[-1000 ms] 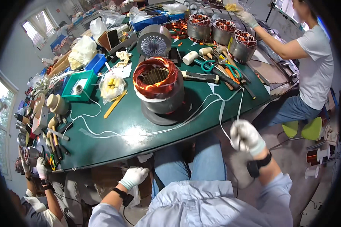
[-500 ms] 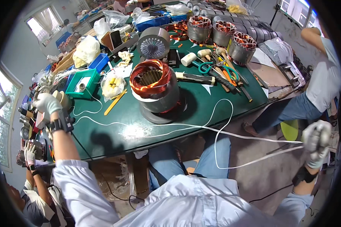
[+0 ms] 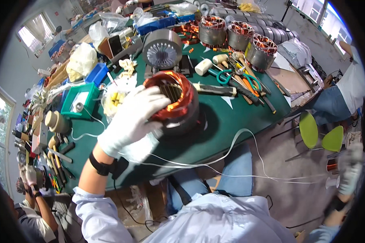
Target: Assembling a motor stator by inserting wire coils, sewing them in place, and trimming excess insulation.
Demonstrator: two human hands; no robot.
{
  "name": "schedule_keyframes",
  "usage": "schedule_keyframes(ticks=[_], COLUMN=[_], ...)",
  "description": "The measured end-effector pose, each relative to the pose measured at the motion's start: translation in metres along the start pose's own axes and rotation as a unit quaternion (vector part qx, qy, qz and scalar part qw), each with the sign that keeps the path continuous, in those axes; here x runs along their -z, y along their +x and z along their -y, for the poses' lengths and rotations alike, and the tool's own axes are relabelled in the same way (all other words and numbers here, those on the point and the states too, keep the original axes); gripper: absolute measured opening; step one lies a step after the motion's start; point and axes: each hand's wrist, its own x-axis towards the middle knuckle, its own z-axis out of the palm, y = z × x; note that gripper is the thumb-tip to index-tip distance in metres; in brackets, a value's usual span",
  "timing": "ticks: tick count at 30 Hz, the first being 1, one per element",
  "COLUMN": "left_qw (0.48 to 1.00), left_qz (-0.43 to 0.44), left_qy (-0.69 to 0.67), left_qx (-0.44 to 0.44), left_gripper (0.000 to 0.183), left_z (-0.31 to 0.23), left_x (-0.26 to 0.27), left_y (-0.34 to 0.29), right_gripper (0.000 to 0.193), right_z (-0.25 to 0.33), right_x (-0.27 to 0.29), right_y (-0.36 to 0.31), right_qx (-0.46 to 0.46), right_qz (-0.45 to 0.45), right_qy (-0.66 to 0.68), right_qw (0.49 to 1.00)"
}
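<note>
A motor stator (image 3: 186,121) stands upright near the table's front edge, with a ring of copper windings (image 3: 185,106) on top. My left hand (image 3: 129,119), in a white glove, lies over the left side of that ring, fingers stretched out and somewhat blurred. At the far right, my gloved right hand (image 3: 350,170) is smeared by motion. A thin white cord (image 3: 227,152) runs in loose strands from below my left hand toward my right hand, which appears to hold it. Where the cord meets the right-hand fingers is too blurred to see.
Behind the stator sits a metal stator core (image 3: 163,48). Mallets (image 3: 203,67), scissors (image 3: 223,76) and pliers lie to its right, near several wound stators (image 3: 260,52). A green bin (image 3: 78,103) stands left. Another person (image 3: 36,210) works at lower left; green chairs (image 3: 308,129) stand right.
My left hand has swung from the far left onto the stator's windings. My right hand has moved lower at the right, and the cord strands have shifted. The person at right has moved away.
</note>
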Motion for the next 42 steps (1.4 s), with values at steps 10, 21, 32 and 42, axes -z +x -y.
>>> schedule_keyframes(ticks=[10,21,32,42], left_qw=[1.000,0.991,0.976,0.973], left_qz=[0.007,-0.107,0.075,0.195], left_qy=[-0.014,-0.002,-0.086,0.060], left_qx=[0.021,0.085,0.185,0.109], left_gripper=[0.058,0.026,0.022,0.024], left_z=[-0.029,-0.040,-0.042,-0.024], left_x=[-0.015,-0.033,0.019,0.022], left_y=[0.021,0.020,0.072,0.094], right_gripper=[0.044,0.041,0.032,0.022], right_z=[-0.079,-0.088,-0.098,-0.099], right_x=[-0.331,-0.378,-0.411,-0.408], right_y=[0.081,0.092,0.107,0.117], right_qx=[-0.334,-0.312,-0.350,-0.310], right_qz=[0.399,0.419,0.380,0.398], right_qy=[0.131,0.251,0.366,0.308], right_qw=[0.844,0.815,0.774,0.807])
